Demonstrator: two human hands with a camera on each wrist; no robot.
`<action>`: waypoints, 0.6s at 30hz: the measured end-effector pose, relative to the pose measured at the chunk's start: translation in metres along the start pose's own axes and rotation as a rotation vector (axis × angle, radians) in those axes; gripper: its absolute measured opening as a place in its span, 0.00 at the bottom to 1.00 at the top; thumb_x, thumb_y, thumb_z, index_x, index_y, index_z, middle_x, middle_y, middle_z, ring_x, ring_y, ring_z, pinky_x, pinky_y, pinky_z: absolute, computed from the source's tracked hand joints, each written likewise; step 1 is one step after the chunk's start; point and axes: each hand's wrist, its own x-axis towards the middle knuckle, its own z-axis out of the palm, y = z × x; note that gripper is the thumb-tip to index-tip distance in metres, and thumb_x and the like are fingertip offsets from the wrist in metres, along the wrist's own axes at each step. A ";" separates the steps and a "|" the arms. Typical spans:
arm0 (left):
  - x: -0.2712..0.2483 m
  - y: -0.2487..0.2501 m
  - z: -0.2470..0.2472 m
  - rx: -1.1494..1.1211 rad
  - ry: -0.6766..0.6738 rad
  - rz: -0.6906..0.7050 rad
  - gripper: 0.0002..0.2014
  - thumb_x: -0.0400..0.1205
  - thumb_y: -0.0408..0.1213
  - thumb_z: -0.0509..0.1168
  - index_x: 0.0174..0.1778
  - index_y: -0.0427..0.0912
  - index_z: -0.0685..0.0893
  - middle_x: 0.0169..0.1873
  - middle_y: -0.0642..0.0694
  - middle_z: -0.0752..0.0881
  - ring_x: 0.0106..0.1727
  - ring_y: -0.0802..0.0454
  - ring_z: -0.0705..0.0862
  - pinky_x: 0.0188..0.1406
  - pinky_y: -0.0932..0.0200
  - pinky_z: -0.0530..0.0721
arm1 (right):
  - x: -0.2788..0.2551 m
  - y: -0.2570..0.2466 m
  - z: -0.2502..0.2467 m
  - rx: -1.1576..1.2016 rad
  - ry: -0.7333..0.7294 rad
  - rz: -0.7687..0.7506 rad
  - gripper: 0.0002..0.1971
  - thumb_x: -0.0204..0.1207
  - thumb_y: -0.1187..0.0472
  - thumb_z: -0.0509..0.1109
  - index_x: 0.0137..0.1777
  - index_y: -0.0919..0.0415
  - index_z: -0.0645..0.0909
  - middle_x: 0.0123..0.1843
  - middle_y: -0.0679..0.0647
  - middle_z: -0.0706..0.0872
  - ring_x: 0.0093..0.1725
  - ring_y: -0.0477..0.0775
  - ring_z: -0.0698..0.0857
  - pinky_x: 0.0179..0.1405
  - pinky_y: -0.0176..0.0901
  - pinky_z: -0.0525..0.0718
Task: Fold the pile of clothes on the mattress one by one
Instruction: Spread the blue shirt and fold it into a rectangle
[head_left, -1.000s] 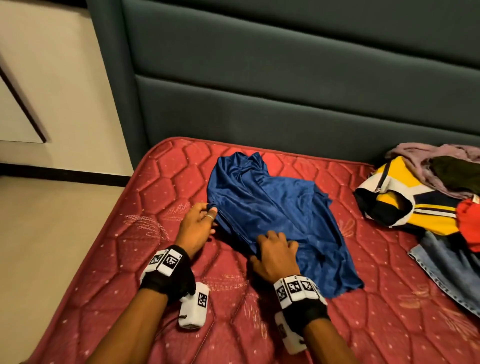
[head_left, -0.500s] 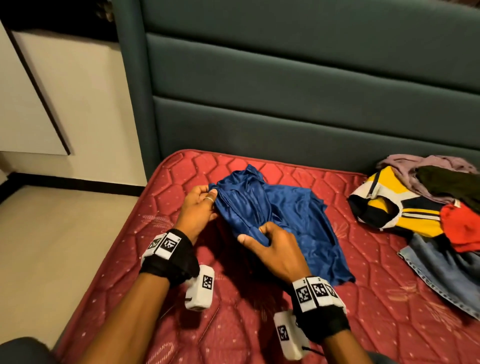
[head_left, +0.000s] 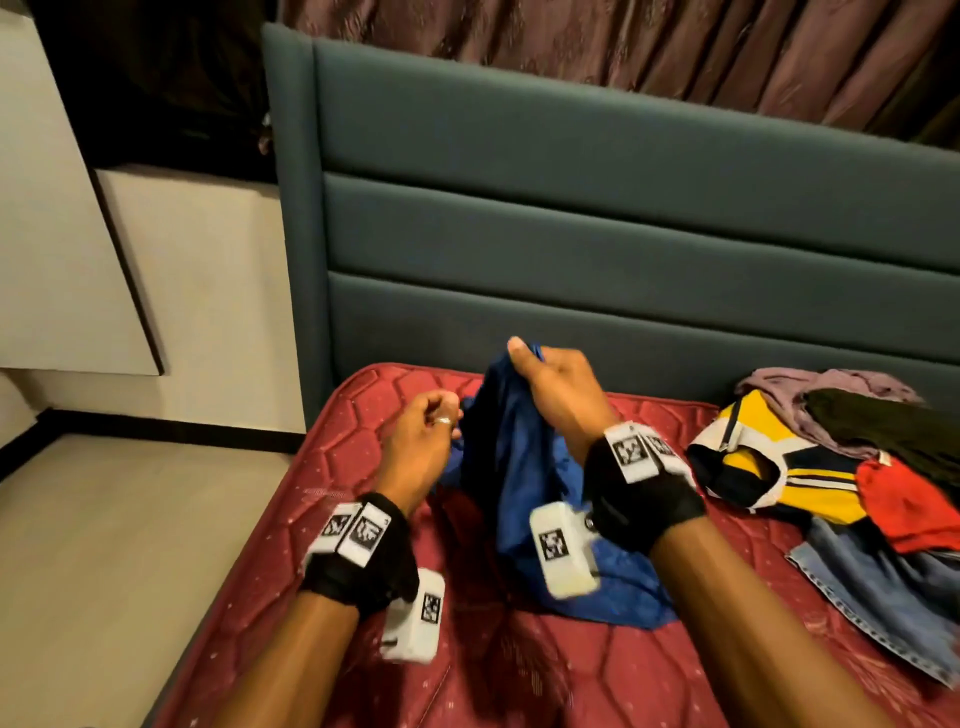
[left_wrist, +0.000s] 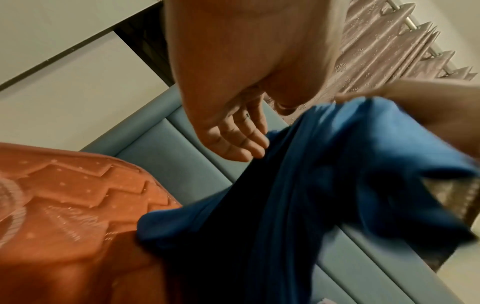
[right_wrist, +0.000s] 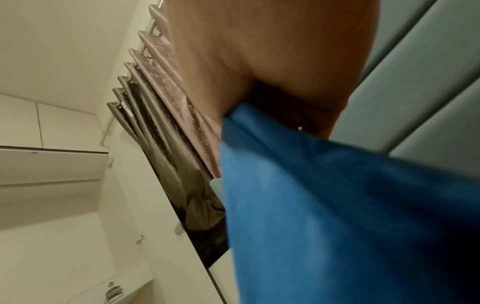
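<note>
Right hand (head_left: 558, 395) grips the shiny blue satin garment (head_left: 519, 499) bunched at its top, raised over the red quilted mattress (head_left: 322, 478); left hand (head_left: 415, 447), fingers loosely curled, touches its edge. Unfolded mixed clothes pile (head_left: 841, 467) lies right.

No legible text for you, no brands or nos., only black-and-white square code markers on wristbands (head_left: 358, 530), white wrist cam housings (head_left: 563, 545), unreadable as words
</note>
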 end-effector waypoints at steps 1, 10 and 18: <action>-0.010 -0.005 0.000 0.020 -0.010 -0.007 0.07 0.89 0.40 0.61 0.48 0.52 0.83 0.44 0.49 0.88 0.43 0.51 0.85 0.42 0.54 0.82 | 0.017 -0.015 0.003 0.058 0.005 0.008 0.21 0.84 0.50 0.67 0.29 0.51 0.69 0.28 0.53 0.71 0.33 0.47 0.70 0.34 0.45 0.68; -0.053 -0.012 0.008 -0.009 -0.142 0.061 0.28 0.67 0.65 0.76 0.55 0.52 0.82 0.46 0.62 0.90 0.47 0.62 0.88 0.55 0.61 0.84 | 0.119 -0.194 -0.042 0.404 0.106 -0.089 0.13 0.82 0.57 0.70 0.43 0.67 0.82 0.41 0.66 0.86 0.43 0.63 0.88 0.46 0.64 0.89; -0.044 0.004 0.022 0.559 0.030 0.186 0.50 0.61 0.70 0.76 0.74 0.42 0.73 0.65 0.43 0.79 0.66 0.44 0.80 0.65 0.43 0.80 | 0.116 -0.243 -0.122 0.512 0.245 -0.244 0.10 0.82 0.57 0.65 0.43 0.61 0.79 0.36 0.60 0.84 0.39 0.58 0.88 0.52 0.60 0.89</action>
